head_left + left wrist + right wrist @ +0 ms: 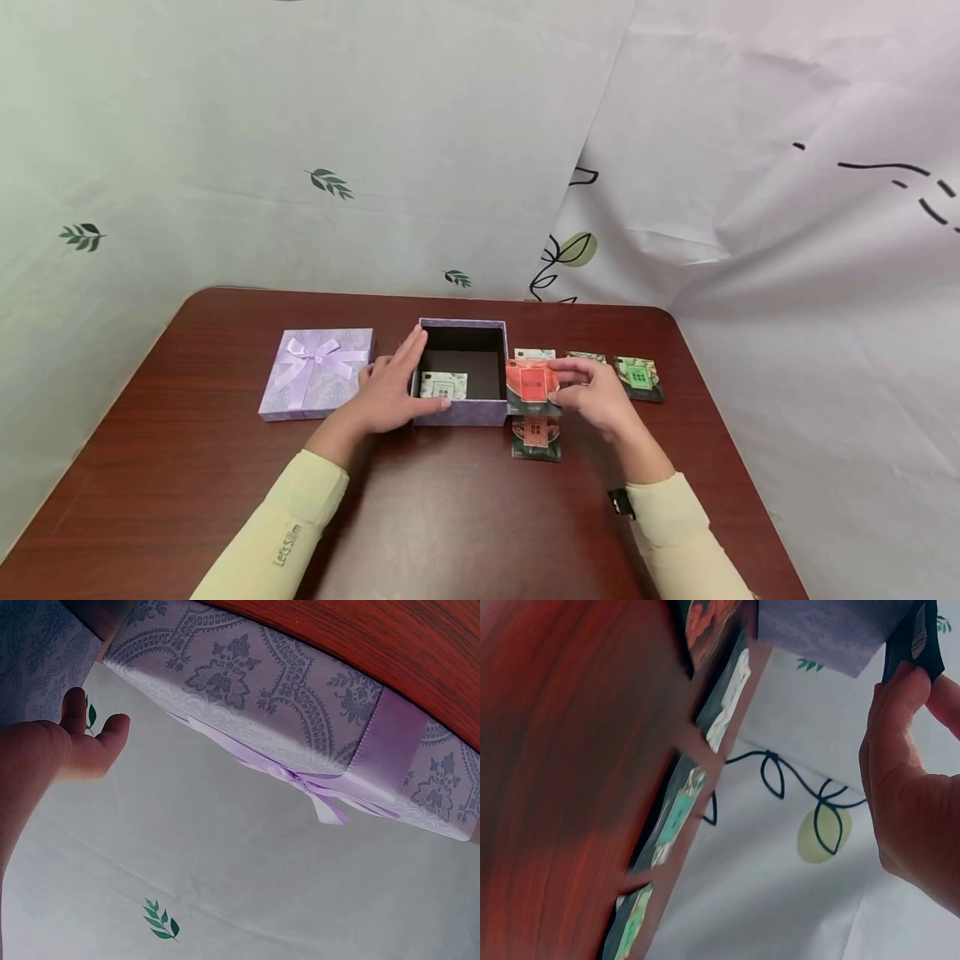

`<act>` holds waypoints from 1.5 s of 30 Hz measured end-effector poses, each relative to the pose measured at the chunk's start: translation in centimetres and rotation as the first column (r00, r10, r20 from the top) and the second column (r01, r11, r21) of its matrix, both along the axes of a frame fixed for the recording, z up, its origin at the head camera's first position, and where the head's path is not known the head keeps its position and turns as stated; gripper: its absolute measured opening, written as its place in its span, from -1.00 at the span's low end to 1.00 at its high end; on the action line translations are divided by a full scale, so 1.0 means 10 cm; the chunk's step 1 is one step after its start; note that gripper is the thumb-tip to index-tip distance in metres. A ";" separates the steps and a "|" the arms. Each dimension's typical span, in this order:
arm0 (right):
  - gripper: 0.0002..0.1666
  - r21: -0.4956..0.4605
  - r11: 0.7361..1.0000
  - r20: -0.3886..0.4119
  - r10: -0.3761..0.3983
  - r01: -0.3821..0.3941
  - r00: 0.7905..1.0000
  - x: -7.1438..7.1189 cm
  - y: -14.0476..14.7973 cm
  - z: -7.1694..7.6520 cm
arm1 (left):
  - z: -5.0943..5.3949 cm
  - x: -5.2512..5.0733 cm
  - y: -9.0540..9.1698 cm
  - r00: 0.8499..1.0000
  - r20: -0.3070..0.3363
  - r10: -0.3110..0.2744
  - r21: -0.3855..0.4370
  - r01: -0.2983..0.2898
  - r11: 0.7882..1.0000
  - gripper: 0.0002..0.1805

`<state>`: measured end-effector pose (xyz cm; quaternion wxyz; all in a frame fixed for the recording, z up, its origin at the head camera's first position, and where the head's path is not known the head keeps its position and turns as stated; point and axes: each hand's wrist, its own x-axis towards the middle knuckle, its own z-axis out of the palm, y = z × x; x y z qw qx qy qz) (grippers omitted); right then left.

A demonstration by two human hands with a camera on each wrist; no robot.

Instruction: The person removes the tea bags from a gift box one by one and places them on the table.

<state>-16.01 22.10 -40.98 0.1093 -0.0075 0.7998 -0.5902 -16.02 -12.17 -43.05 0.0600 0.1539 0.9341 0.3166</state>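
My right hand [600, 402] pinches a red and dark tea sachet [531, 383] by its right edge. It holds the sachet up beside the right wall of an open purple gift box [472, 412] with a dark inside. My left hand [392, 385] rests on the box at its left wall, fingers extended and thumb along the front rim. Inside the box lies a white-patterned sachet [442, 386], at the front left. In the right wrist view the held sachet [919, 645] shows its dark back between thumb and fingers.
Left of the box lies its purple lid [341, 387] with a ribbon bow. Right of it are a white-topped sachet [534, 354], partly hidden, a reddish sachet [536, 437] nearer me, a sachet [587, 357] behind my right hand, and a green sachet [637, 377]. A fabric backdrop [375, 233] hangs behind the table.
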 end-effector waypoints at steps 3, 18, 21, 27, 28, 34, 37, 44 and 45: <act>-0.40 0.009 1.000 -0.003 -0.010 0.010 1.000 0.03 0.08 -0.02 | 0.00 0.00 0.00 1.000 -0.005 -0.001 -0.013 0.001 1.000 0.26; -0.39 0.021 1.000 0.022 -0.003 0.002 1.000 0.15 0.36 -0.15 | 0.00 0.00 0.00 1.000 -0.003 -0.002 -0.022 0.002 1.000 0.25; -0.40 0.022 1.000 0.040 -0.018 0.017 0.999 0.17 0.41 -0.18 | -0.01 0.00 0.00 1.000 -0.006 -0.004 -0.020 0.004 1.000 0.26; -0.41 0.062 0.998 0.038 -0.024 0.021 0.999 0.22 0.52 -0.22 | -0.03 -0.01 0.00 1.000 -0.001 -0.005 -0.013 0.005 1.000 0.26; -0.41 0.068 0.997 0.034 -0.023 0.021 0.999 0.22 0.54 -0.22 | -0.03 -0.01 -0.01 1.000 -0.002 -0.005 -0.014 0.005 1.000 0.26; -0.41 0.093 0.995 0.037 -0.041 0.037 0.998 0.25 0.62 -0.23 | -0.03 -0.01 0.00 1.000 0.003 -0.005 -0.006 0.005 1.000 0.25; -0.41 0.106 0.994 0.049 -0.045 0.040 0.998 0.26 0.67 -0.24 | -0.03 0.00 0.00 1.000 0.009 -0.004 -0.006 0.005 1.000 0.24; -0.47 0.219 0.974 0.060 -0.066 0.051 0.996 0.24 0.77 -0.29 | -0.02 -0.01 -0.02 1.000 0.000 -0.011 -0.005 0.011 1.000 0.27; -0.48 0.236 0.971 0.061 -0.064 0.048 0.996 0.23 0.78 -0.30 | -0.02 -0.01 -0.02 1.000 0.001 -0.010 -0.003 0.010 1.000 0.27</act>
